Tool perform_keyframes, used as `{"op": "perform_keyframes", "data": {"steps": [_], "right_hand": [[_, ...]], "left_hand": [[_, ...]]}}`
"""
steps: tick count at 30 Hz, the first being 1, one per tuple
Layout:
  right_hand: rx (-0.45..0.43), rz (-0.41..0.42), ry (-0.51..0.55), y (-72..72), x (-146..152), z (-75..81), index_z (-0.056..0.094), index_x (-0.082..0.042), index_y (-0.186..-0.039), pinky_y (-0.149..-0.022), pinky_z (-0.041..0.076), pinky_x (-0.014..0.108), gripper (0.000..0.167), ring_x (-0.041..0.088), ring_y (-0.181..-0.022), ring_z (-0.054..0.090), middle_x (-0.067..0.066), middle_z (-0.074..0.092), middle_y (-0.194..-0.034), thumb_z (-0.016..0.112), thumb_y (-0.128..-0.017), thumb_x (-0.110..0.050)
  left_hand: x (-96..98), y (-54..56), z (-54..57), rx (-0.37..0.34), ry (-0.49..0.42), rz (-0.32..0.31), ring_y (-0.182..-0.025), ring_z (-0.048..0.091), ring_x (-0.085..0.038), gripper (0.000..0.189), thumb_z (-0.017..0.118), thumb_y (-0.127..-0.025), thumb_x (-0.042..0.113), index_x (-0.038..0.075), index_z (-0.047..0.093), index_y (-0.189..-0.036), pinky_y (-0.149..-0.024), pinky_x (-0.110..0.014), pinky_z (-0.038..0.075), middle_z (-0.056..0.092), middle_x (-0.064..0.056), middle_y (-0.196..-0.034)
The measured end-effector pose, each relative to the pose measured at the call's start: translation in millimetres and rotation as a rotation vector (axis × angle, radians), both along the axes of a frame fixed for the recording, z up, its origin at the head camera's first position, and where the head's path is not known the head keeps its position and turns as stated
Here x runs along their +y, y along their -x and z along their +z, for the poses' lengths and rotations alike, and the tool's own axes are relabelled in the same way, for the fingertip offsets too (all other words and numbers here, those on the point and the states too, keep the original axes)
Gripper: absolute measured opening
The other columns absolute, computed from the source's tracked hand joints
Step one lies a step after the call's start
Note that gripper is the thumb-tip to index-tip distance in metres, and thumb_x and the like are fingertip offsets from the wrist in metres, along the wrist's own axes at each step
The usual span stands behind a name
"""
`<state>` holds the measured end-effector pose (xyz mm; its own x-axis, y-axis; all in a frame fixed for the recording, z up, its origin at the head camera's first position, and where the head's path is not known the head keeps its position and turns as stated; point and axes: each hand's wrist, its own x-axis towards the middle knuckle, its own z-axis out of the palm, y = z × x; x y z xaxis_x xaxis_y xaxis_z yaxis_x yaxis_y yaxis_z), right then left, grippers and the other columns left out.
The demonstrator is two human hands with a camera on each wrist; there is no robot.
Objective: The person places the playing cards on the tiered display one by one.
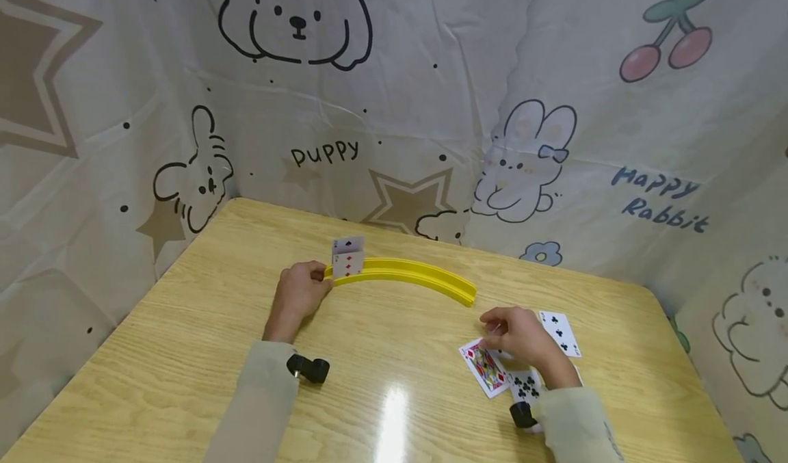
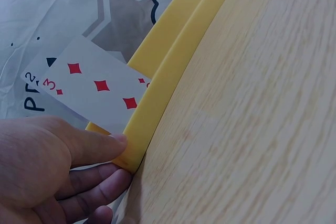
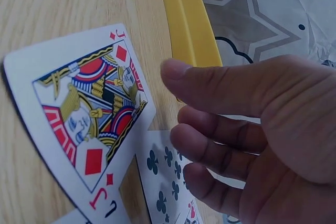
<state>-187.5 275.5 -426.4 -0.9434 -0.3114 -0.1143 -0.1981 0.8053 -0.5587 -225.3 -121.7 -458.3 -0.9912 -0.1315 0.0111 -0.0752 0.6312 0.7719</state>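
Head: hands are apart, left pinching rack's end.

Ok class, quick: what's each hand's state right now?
Left hand: grip closed, pinching one end of the curved yellow card holder.
Right hand: grip open, empty, near the jack of diamonds.

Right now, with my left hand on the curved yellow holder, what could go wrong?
Your left hand pinches the curved yellow grooved holder; a jolt might topple the upright white three of diamonds. The loose white jack of diamonds seems to overlap a white clubs card, so lifting it could drag that along.
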Motion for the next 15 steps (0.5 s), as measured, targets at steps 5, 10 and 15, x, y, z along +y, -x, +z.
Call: {"op": "perform_keyframes", "data": {"steps": [5,10,15], "right_hand": [[-0.029,0.013,-0.033,-0.4,-0.4,-1.5,0.072,-0.001,-0.111,-0.075,0.049,0.035,0.04,0.015,-0.079,0.055,-0.002,0.064,-0.087,0.088,-0.076,-0.015],[-0.063,0.004,-0.066,-3.5,-2.7,-0.4,0.072,-0.005,-0.111,-0.076,0.048,0.037,0.041,0.016,-0.081,0.054,-0.002,0.063,-0.089,0.089,-0.075,-0.016],[-0.04,0.016,-0.093,-4.8,-4.6,-2.0,0.073,-0.006,-0.109,-0.075,0.048,0.037,0.041,0.015,-0.079,0.054,-0.002,0.061,-0.087,0.09,-0.073,-0.014]], "left_hand": [[0.0,-0.5,1.0,-0.004,-0.007,0.008,-0.095,0.066,-0.026,0.033,0.074,-0.091,0.014,0.0,0.07,-0.121,-0.084,-0.043,0.053,0.072,-0.013,-0.104],[0.4,-0.8,0.8,-0.012,-0.008,0.006,-0.094,0.066,-0.025,0.033,0.074,-0.091,0.014,0.0,0.07,-0.121,-0.083,-0.042,0.053,0.072,-0.012,-0.104],[0.2,-1.3,-0.1,0.002,0.0,0.002,-0.094,0.066,-0.025,0.033,0.073,-0.091,0.013,0.0,0.07,-0.121,-0.082,-0.041,0.054,0.072,-0.012,-0.104]]}}
